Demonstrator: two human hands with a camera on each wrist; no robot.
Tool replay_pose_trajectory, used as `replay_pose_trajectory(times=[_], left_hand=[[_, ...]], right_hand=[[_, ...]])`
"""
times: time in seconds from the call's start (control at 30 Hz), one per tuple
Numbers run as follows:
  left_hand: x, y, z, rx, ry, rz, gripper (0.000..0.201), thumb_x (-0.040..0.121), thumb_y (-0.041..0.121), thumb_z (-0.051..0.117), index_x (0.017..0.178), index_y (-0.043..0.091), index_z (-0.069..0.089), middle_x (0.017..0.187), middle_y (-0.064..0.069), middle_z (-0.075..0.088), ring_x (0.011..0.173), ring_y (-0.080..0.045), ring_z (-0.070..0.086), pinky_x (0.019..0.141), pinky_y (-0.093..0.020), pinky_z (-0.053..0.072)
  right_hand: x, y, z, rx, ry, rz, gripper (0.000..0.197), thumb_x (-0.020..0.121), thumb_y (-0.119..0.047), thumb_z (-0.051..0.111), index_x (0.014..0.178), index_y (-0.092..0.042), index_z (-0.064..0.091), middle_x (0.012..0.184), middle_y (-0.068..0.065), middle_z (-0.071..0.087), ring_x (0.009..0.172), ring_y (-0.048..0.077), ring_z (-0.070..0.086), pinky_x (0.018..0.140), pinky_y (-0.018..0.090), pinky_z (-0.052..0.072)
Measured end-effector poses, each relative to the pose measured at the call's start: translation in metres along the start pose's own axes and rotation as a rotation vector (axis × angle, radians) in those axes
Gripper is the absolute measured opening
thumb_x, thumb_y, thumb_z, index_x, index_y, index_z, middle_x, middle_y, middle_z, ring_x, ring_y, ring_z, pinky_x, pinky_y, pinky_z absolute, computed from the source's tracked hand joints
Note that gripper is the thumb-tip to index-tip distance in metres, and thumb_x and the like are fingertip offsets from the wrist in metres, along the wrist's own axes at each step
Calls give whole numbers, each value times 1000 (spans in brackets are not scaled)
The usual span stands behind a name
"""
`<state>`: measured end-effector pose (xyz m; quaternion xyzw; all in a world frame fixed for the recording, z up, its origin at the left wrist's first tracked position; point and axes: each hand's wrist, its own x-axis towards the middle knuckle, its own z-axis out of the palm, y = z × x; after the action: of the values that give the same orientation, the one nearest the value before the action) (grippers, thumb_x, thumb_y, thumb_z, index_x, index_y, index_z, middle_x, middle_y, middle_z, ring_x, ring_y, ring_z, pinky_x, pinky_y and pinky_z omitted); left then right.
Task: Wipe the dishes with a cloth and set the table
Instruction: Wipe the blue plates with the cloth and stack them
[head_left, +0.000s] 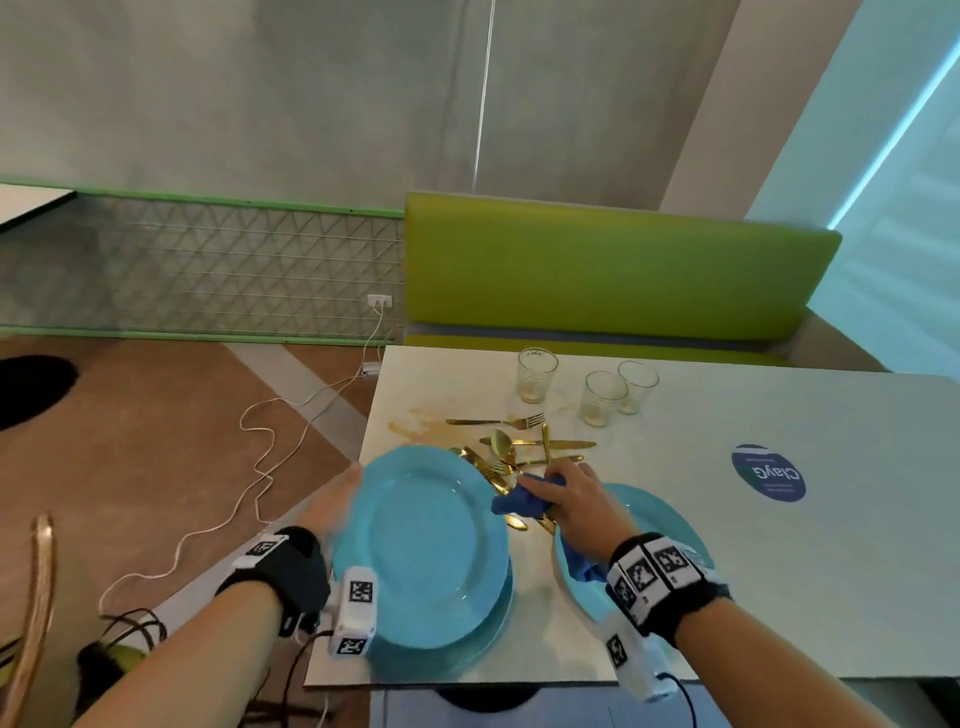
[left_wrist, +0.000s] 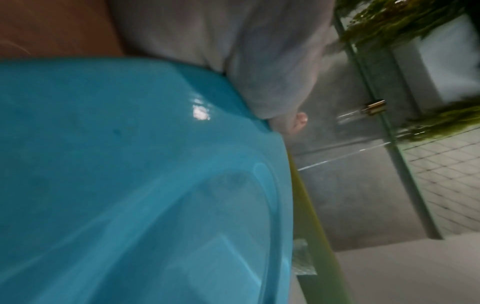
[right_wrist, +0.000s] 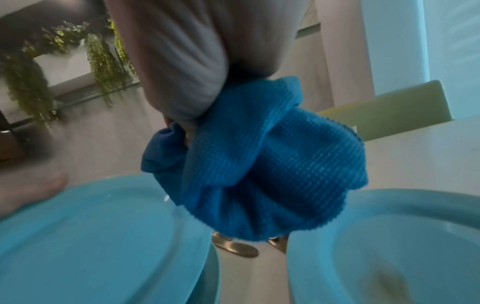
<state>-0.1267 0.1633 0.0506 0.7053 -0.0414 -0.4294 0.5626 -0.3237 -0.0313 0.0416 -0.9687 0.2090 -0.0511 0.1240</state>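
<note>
A light blue plate (head_left: 426, 540) (left_wrist: 130, 164) (right_wrist: 103, 236) is tilted up off another blue plate (head_left: 467, 660) at the table's near left corner. My left hand (head_left: 337, 499) (left_wrist: 233, 51) grips its left rim, fingers hidden behind it. My right hand (head_left: 566, 499) (right_wrist: 182, 61) clutches a bunched dark blue cloth (head_left: 524, 501) (right_wrist: 259, 164), held just right of the tilted plate, over the gap between the plates. A third blue plate (head_left: 660, 514) (right_wrist: 389, 246) lies flat under my right wrist, with a brownish smear in its well.
Gold cutlery (head_left: 519, 447) lies in a heap behind the plates, beside a yellowish stain (head_left: 415, 423) on the white table (head_left: 779, 597). Three glasses (head_left: 602, 397) stand further back. A green bench (head_left: 613, 265) runs along the far side. A white cable (head_left: 260, 441) trails over the floor at left.
</note>
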Motion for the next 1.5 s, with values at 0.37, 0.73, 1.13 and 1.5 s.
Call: replay_pose_trajectory(times=[0.37,0.73,1.13,1.5], left_hand=[[72,-70,-26,599,182,-36,51,88,46,55,121,7,59,122,-14,63,112,-30,59,98,-36,44],[77,-58,8,979,211,-155,86,72,66,58,135,9,45,138,-14,50,125,-32,48,105,-38,40],[56,-30,198,1007,-294,82,21,89,33,53,75,18,53,79,-2,57,89,-23,56,86,-33,49],[57,-61,246,662,-355,-223,23,89,14,54,107,1,61,95,-20,68,77,-27,62,76,-34,51]], right_hand=[[-6,9,-5,-2,-64,160,42,96,-16,41,136,-32,43,128,7,43,120,25,39,96,31,39],[-15,39,-7,73,-11,290,48,95,-14,46,140,-29,39,127,7,44,118,24,40,97,32,41],[-42,112,-32,282,167,582,50,88,-12,59,136,-15,46,125,13,51,116,29,50,98,30,38],[-88,179,-15,367,153,923,39,87,-18,58,126,-14,54,122,15,57,111,31,55,86,26,39]])
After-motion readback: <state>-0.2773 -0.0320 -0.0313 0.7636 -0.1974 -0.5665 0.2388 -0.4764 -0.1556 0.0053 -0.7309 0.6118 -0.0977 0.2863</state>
